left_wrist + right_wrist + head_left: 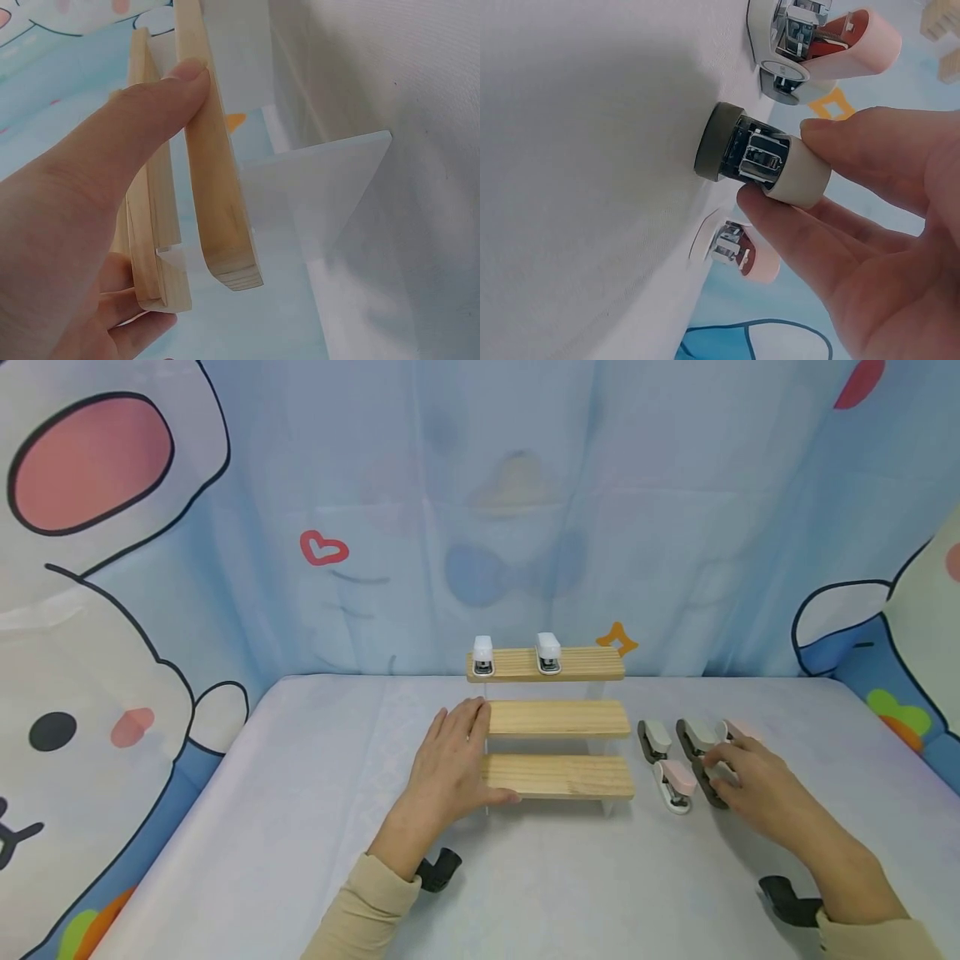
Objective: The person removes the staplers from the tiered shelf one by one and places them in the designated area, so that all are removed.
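Observation:
A three-tier wooden step shelf (558,777) with clear side panels stands at the middle of the table. My left hand (450,760) holds its left end, the thumb on the lowest plank (214,187) and the fingers around the end of the plank behind. On the right, my right hand (757,781) pinches a small stapler (802,172) with a pale grey top and dark grey base, between thumb and fingers. Its base appears to be at the table surface. Beside it are a pink stapler (677,781), two pale grey staplers, including one nearer the shelf (655,739), and another pink one (738,731), partly hidden.
Two white staplers, one at the left (483,657) and one near the middle (548,654), stand on the top plank. A blue cartoon curtain (390,610) hangs behind the white-covered table (315,827). Black wrist mounts (438,870) show at both forearms.

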